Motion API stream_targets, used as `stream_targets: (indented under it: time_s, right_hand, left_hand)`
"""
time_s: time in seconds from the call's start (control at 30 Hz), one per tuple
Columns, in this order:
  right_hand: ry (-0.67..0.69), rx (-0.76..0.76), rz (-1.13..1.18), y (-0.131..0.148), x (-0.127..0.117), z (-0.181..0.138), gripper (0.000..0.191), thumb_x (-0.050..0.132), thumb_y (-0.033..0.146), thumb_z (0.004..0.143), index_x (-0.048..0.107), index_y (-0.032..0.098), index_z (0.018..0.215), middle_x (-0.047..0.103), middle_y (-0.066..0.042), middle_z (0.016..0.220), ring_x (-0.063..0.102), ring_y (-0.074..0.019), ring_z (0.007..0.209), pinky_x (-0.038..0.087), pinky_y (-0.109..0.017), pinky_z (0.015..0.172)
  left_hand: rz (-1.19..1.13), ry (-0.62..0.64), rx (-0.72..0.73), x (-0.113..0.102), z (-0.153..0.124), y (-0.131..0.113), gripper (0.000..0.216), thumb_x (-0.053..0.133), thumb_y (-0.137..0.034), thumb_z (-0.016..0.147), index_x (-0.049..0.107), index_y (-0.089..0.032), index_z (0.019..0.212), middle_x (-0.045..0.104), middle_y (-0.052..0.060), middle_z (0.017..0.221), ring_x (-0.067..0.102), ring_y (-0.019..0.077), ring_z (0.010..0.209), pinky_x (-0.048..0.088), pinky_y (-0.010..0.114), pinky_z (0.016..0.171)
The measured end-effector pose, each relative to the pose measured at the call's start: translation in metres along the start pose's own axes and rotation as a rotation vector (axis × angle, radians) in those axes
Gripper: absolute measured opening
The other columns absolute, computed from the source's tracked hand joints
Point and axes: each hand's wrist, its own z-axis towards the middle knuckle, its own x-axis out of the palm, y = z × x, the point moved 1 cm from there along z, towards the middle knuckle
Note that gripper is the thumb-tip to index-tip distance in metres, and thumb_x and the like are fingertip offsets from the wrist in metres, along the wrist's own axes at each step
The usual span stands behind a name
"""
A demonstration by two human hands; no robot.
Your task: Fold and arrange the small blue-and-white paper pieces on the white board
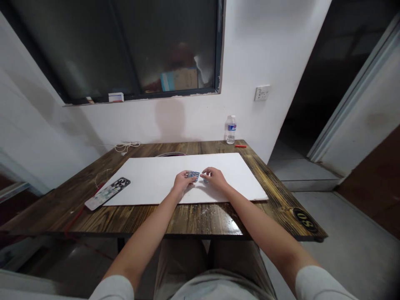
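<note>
My left hand (181, 181) is closed on a small flat bundle with a blue-and-white pattern, which looks like playing cards (194, 175). Thumb and fingers grip it just above the white board (150, 179). Facing it, a short gap away, my right hand (215, 178) has its thumb and index finger curled together. A small blue-patterned piece (205, 180) shows under the right fingers; whether they hold it or it lies on the board I cannot tell.
The board lies on a dark wooden table (131, 216). A phone (108, 193) overlaps its left edge. Toward the wall are a white cable (126, 146), a water bottle (231, 131) and a red pen (240, 146). A round number plate (305, 219) marks the near right corner.
</note>
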Motion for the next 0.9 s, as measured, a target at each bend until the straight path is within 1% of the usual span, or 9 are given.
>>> stream_targets:
  time_s: [0.13,0.23,0.33,0.4,0.5,0.57,0.63,0.77,0.9]
  right_hand:
    - [0.055,0.031,0.154,0.005,0.008,-0.001,0.020,0.066,0.040,0.076,0.071,0.021,0.077,0.067,0.000,0.072,0.055,-0.0145,0.065,0.040,-0.026,0.062]
    - [0.038,0.091,0.190,0.005,0.009,-0.003,0.019,0.068,0.039,0.072,0.069,0.020,0.068,0.067,0.001,0.066,0.056,-0.0151,0.063,0.039,-0.026,0.061]
    - [-0.005,0.129,0.200,0.000,0.007,-0.002,0.020,0.069,0.039,0.069,0.068,0.020,0.067,0.067,0.000,0.064,0.057,-0.0156,0.063,0.039,-0.026,0.060]
    - [-0.034,0.140,0.224,-0.004,0.007,0.000,0.021,0.070,0.040,0.068,0.068,0.020,0.068,0.067,0.000,0.065,0.058,-0.0156,0.063,0.040,-0.026,0.059]
    - [-0.054,0.184,0.335,-0.008,0.007,0.004,0.023,0.071,0.042,0.065,0.066,0.019,0.070,0.067,-0.001,0.065,0.059,-0.0156,0.061,0.042,-0.026,0.057]
    - [-0.060,0.210,0.412,-0.008,0.005,0.006,0.025,0.073,0.042,0.064,0.066,0.019,0.072,0.068,-0.001,0.066,0.060,-0.0161,0.060,0.044,-0.027,0.058]
    - [-0.070,0.213,0.435,-0.007,0.002,0.007,0.027,0.076,0.041,0.063,0.066,0.020,0.076,0.069,-0.001,0.066,0.061,-0.0170,0.061,0.047,-0.029,0.059]
    - [-0.067,0.189,0.296,-0.005,-0.006,0.004,0.026,0.079,0.032,0.064,0.063,0.023,0.082,0.067,0.002,0.062,0.062,-0.0176,0.060,0.047,-0.030,0.061]
    - [-0.019,0.116,0.005,-0.005,-0.008,-0.002,0.018,0.078,0.023,0.066,0.064,0.024,0.077,0.067,0.002,0.066,0.060,-0.0165,0.064,0.043,-0.029,0.064]
  left_hand:
    - [0.053,0.055,0.028,0.002,-0.002,0.000,0.042,0.090,-0.026,0.045,0.067,-0.014,0.078,0.070,0.005,0.068,0.064,0.0149,0.058,0.046,0.022,0.050]
    - [0.044,0.126,0.008,0.002,-0.001,0.002,0.042,0.090,-0.024,0.045,0.068,-0.014,0.080,0.070,0.005,0.069,0.065,0.0150,0.061,0.048,0.022,0.054]
    - [0.004,0.166,-0.012,0.002,0.001,0.004,0.042,0.089,-0.022,0.048,0.069,-0.012,0.083,0.071,0.005,0.072,0.065,0.0130,0.061,0.049,0.021,0.056]
    - [-0.027,0.151,-0.017,0.002,0.001,0.004,0.039,0.088,-0.022,0.051,0.069,-0.012,0.083,0.071,0.006,0.071,0.064,0.0121,0.059,0.049,0.020,0.055]
    - [-0.064,0.117,-0.031,0.002,0.002,0.003,0.036,0.086,-0.021,0.052,0.068,-0.012,0.081,0.071,0.006,0.070,0.065,0.0135,0.060,0.048,0.020,0.053]
    - [-0.075,0.091,-0.038,0.002,0.002,0.002,0.035,0.086,-0.021,0.053,0.068,-0.013,0.082,0.072,0.007,0.073,0.067,0.0144,0.063,0.048,0.020,0.053]
    - [-0.069,0.056,-0.035,0.001,0.002,0.001,0.036,0.086,-0.022,0.052,0.067,-0.013,0.082,0.073,0.007,0.077,0.067,0.0145,0.064,0.048,0.020,0.053]
    - [-0.048,0.019,-0.011,-0.002,0.004,0.001,0.039,0.087,-0.025,0.051,0.067,-0.014,0.084,0.072,0.007,0.078,0.067,0.0150,0.065,0.049,0.020,0.053]
    - [-0.027,-0.006,-0.009,-0.003,0.005,0.002,0.041,0.088,-0.026,0.048,0.067,-0.015,0.082,0.071,0.005,0.074,0.068,0.0162,0.065,0.047,0.020,0.051]
